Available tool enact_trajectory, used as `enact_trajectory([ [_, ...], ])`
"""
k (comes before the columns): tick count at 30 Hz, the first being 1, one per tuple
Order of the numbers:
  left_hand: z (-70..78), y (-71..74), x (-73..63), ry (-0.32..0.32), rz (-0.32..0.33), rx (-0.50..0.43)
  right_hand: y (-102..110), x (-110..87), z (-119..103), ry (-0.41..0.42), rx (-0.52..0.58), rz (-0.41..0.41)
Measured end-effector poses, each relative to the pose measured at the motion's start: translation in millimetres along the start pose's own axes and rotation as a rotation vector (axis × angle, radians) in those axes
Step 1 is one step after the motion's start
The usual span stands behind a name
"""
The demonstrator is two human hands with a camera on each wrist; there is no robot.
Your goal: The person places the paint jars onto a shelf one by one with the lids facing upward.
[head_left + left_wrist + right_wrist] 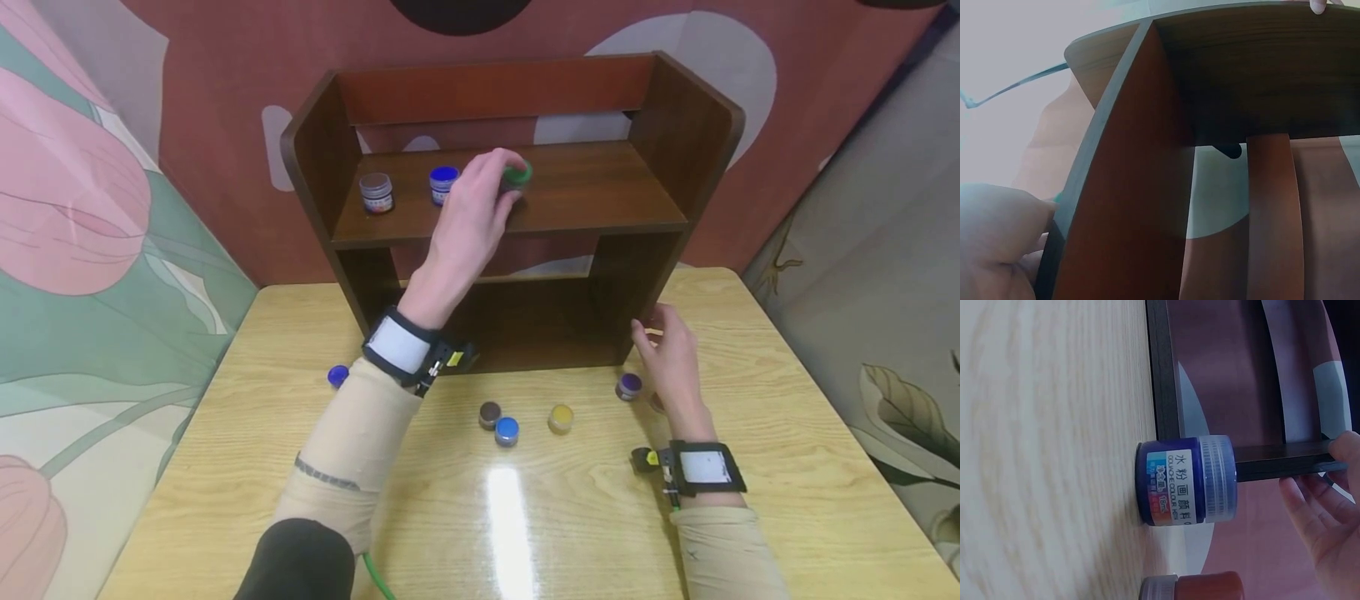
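On the upper board of a dark brown wooden shelf [600,185], my left hand [471,204] pinches a small paint jar with a green lid [519,172]. Its fingers and the shelf board hide most of that jar in the left wrist view. To its left on the same board stand a blue-lidded jar [444,183] and a brownish jar [377,193]. My right hand [670,354] grips the front edge of the shelf's right side panel, thumb on one face and fingers on the other. A purple gouache jar [1169,481] stands on the table near it.
On the wooden table [600,517], in front of the shelf, are a dark jar [490,414], a light blue one [507,431] and a yellow one [561,418]. A dark blue jar [338,376] lies left of them. An orange-brown jar [1210,587] stands beside the purple one.
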State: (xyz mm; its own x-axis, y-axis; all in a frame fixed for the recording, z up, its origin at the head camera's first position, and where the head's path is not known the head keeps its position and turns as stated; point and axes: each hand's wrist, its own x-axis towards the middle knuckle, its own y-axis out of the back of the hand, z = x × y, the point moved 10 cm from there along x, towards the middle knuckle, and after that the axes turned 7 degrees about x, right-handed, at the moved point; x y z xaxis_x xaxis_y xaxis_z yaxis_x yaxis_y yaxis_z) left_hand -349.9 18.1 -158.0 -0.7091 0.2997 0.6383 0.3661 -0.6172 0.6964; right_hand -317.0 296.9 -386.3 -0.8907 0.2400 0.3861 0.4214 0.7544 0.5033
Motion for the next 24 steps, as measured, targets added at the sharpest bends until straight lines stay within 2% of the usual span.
enact_trajectory([
  [8,-3.2,-5.8,0.2,0.039,-0.059,0.025,0.8,-0.9,0.4,0.004,0.002,0.000],
  [15,-4.4,-7.9,0.1,0.056,-0.082,0.009,1.9,-0.6,2.2,0.004,0.000,0.005],
  [24,-10.0,-11.0,0.5,0.133,-0.125,0.006,3.0,-1.5,0.4,0.007,-0.004,0.010],
])
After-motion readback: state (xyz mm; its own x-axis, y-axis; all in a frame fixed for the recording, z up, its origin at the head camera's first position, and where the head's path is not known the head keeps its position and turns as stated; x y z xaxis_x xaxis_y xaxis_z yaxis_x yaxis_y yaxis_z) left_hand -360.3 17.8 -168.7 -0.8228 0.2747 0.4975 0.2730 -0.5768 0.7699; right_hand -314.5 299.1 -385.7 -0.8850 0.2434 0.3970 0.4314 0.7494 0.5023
